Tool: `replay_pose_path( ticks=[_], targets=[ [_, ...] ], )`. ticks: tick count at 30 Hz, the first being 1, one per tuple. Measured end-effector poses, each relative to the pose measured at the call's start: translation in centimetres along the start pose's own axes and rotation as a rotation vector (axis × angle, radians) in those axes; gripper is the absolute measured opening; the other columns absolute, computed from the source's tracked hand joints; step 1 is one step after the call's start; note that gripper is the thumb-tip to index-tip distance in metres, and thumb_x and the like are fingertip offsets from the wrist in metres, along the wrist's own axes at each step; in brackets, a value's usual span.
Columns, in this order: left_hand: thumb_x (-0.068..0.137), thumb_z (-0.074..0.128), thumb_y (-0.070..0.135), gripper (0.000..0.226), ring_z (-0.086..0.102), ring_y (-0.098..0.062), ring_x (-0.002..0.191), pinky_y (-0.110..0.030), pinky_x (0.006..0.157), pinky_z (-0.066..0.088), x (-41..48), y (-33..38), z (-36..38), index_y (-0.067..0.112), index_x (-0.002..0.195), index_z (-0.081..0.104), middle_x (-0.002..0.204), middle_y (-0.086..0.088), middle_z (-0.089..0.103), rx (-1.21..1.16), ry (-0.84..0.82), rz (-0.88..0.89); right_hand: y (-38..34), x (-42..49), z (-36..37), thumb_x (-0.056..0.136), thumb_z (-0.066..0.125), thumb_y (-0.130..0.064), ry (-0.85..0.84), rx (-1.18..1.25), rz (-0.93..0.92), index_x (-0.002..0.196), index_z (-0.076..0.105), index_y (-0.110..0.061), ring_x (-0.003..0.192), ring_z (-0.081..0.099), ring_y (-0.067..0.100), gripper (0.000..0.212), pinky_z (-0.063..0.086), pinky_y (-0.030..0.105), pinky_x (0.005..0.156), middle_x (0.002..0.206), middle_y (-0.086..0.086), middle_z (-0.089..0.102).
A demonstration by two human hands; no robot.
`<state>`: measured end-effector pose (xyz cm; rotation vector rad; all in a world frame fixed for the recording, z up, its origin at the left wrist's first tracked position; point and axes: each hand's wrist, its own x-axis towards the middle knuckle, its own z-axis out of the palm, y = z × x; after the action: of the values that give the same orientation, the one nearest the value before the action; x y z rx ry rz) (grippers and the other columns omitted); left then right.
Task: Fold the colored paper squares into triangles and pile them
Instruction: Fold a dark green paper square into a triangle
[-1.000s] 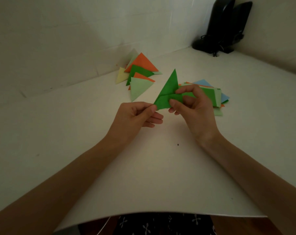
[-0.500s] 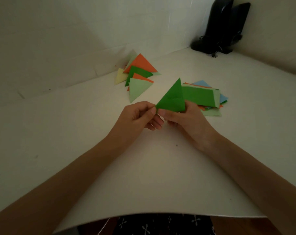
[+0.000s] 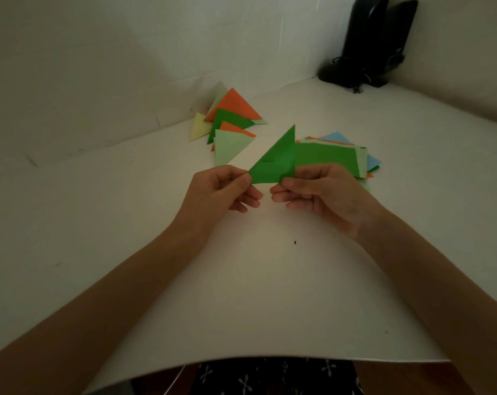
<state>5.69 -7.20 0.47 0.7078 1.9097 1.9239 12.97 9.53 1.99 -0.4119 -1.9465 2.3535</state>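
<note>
A dark green paper folded into a triangle (image 3: 275, 161) is held just above the white table (image 3: 255, 295), its point up. My left hand (image 3: 221, 192) pinches its left corner between thumb and forefinger. My right hand (image 3: 321, 195) pinches its lower right corner. Behind the left hand lies a pile of folded triangles (image 3: 230, 126) in orange, dark green, light green and pale yellow. Behind the right hand lies a stack of flat paper squares (image 3: 332, 158), dark green on top, with light green, orange and blue edges showing.
Two black upright objects with a cable (image 3: 369, 44) stand in the far right corner against the wall. The table's front edge (image 3: 270, 359) runs just before my lap. White walls close in behind and on the right.
The green triangle has been turned and spread a little wider between my hands. My right hand slid to its lower right corner, and the left hand keeps its pinch on the left corner.
</note>
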Motion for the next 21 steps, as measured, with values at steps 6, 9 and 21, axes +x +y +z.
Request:
replay_pose_path(
  ticks=[6,9,21],
  targets=[
    [0.091,0.053,0.002,0.016,0.063,-0.011,0.054,-0.018,0.051,0.048,-0.1,0.2,0.2,0.007,0.078,0.061,0.062,0.000,0.068,0.032,-0.029,-0.035,0.6,-0.1,0.6,0.081,0.065,-0.015,-0.029,-0.089,0.009,0.084,0.065,-0.007,0.055,0.063,0.010,0.009,0.050,0.018,0.050,0.071,0.007,0.070],
    [0.090,0.057,0.009,0.012,0.064,-0.011,0.056,-0.018,0.051,0.048,-0.2,0.3,0.2,0.008,0.080,0.063,0.063,0.000,0.069,0.055,-0.039,-0.027,0.8,-0.1,0.8,0.085,0.064,-0.010,0.009,-0.221,-0.087,0.077,0.064,-0.008,0.046,0.058,0.009,0.008,0.044,0.016,0.044,0.063,0.004,0.068],
    [0.089,0.057,0.009,0.012,0.058,-0.008,0.051,-0.019,0.055,0.050,-0.1,0.5,-0.2,0.008,0.079,0.064,0.058,0.002,0.065,0.108,-0.154,-0.044,0.6,0.3,0.1,0.084,0.063,-0.015,0.057,-0.066,-0.081,0.087,0.068,-0.010,0.081,0.068,0.019,0.007,0.055,0.035,0.075,0.090,0.007,0.073]
  ],
)
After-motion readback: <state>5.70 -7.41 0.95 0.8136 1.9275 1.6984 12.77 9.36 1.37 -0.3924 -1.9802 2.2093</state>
